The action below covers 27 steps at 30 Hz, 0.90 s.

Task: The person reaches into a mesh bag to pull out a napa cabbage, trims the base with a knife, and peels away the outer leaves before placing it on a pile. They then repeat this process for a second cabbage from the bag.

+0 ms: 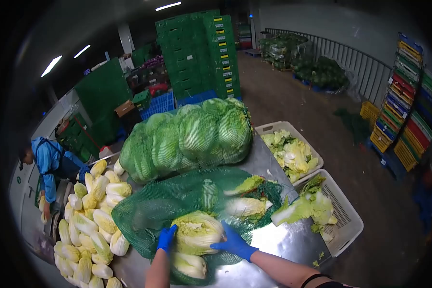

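Here's the smooth metal table [278, 240], and beyond the grip sits a big bulging net sack [197, 137], its fine green mesh stretched tight over rounded cabbages. Closer in, a loose green net [151, 211] spreads slack and rumpled around the hands. Left of the grip, a heap of trimmed cabbages [93, 223] shows smooth, pale yellow-white ovals; off to the right, a white plastic basket [348, 216] with slotted walls has ragged leaves [317, 204] in it.

Now the hands, both in blue gloves: the left hand [166, 239] comes up from below, upright against one side, while the right hand [235, 241] reaches in from the lower right, fingers angled leftward. They're set a cabbage's width apart, holding the crinkly, yellow-green cabbage [197, 233] right between them, over the net. A paler cabbage [189, 265] lies just on the near side of the grip.
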Tool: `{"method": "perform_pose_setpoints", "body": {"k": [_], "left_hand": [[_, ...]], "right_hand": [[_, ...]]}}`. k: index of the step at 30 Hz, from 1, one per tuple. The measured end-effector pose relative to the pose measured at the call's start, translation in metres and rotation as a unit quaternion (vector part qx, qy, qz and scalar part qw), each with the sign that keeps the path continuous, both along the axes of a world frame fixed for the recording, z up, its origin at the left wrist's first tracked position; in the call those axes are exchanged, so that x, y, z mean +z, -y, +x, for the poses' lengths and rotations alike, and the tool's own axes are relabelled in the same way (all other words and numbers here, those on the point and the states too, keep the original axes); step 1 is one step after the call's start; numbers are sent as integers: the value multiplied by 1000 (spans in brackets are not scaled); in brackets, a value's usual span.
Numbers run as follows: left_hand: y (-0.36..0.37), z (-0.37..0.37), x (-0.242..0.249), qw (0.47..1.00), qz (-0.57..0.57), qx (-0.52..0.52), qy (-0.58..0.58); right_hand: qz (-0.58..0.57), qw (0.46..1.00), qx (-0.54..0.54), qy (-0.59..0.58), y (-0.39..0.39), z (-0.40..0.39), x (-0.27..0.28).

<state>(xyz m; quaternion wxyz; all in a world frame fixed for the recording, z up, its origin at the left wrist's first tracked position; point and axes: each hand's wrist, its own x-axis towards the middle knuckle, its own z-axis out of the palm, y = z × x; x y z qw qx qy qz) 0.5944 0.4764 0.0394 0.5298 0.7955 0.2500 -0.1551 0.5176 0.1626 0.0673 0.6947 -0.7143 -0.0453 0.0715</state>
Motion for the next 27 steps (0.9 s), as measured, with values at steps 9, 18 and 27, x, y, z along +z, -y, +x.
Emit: {"method": "perform_pose_setpoints", "body": {"k": [9, 18, 27], "left_hand": [[72, -23, 83, 986, -96, 69, 117], [148, -130, 218, 959, 7, -150, 241], [302, -183, 138, 786, 307, -432, 318]], "right_hand": [[192, 977, 62, -65, 20, 4, -26], [180, 958, 23, -223, 166, -57, 78], [-8, 863, -89, -497, 245, -118, 32]]}}
